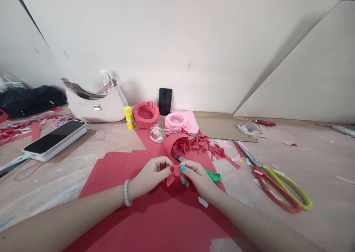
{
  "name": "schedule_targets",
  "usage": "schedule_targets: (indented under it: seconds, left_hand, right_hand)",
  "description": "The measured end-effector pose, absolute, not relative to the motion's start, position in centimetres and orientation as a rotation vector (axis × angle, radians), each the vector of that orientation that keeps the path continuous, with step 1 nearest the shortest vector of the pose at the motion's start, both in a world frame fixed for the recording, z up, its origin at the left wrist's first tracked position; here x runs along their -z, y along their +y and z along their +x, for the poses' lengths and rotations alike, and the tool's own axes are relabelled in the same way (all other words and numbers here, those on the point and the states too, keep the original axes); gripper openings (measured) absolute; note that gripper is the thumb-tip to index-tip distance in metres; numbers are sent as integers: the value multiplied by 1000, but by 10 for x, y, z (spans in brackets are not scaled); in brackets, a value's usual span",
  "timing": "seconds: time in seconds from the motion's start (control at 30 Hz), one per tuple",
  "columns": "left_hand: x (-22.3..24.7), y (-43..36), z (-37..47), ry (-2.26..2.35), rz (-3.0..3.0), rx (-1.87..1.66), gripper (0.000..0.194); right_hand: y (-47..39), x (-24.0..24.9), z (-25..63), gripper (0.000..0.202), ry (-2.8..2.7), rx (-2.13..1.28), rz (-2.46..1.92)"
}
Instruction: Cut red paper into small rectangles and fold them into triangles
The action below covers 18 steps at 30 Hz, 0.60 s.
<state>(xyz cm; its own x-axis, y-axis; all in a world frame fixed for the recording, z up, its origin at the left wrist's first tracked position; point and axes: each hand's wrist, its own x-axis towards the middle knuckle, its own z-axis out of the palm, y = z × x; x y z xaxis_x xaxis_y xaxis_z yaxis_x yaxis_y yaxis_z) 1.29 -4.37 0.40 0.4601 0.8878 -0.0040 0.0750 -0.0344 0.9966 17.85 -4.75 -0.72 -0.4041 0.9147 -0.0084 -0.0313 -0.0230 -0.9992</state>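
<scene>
The left hand (152,175) and right hand (199,181) both pinch 1 folded red paper (170,180), over red sheets (133,222) toward the near edge of the table (318,163); toward its far edge sit a red ring (137,116) and pink ring (176,126), with scissors (257,166) toward the right edge

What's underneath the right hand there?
Red paper sheets lie below the right hand, and a green handle pokes out beside it. Whatever the hand itself covers cannot be seen.
</scene>
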Motion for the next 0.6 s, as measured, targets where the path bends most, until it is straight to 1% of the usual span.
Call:
schedule_targets:
  seconds: [0.2, 0.47, 0.6]
  left_hand:
    - [-3, -43, 12, 879, 1492, -820, 12]
    - [0, -40, 10, 820, 1476, -776, 13]
    - [-2, -40, 9, 801, 1470, -769, 13]
  right_hand:
    - [-47, 8, 178, 21, -1529, -1456, -992]
    - [-45, 8, 182, 20, -1578, -1573, -830]
    - [-44, 11, 184, 19, -1616, -1573, -817]
